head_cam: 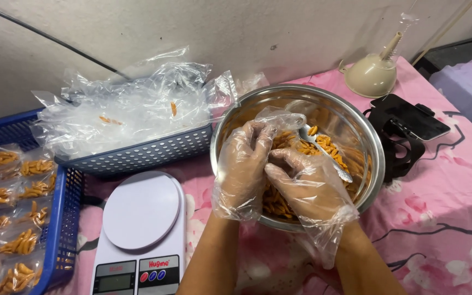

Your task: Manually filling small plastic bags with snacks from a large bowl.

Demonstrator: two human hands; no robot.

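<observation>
Orange-yellow snacks [323, 146] in a silver steel bowl [375, 147]. Clear plastic gloves over both hands. White scale [140, 218] with grey display, one red and two blue buttons. Blue crate [61, 218], grey-blue basket [148, 153] of clear bags [132, 106]. Pink cloth [443, 218] with blossom and dark branch pattern. Cream funnel [371, 74], black phone [411, 117].

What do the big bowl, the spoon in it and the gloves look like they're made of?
Bowl: apparently stainless steel, with a shiny rim and reflective inner wall.
Spoon: looks like polished metal, silvery and glinting.
Gloves on the left hand and right hand: thin clear plastic film, loose and crinkled, skin showing through.
</observation>
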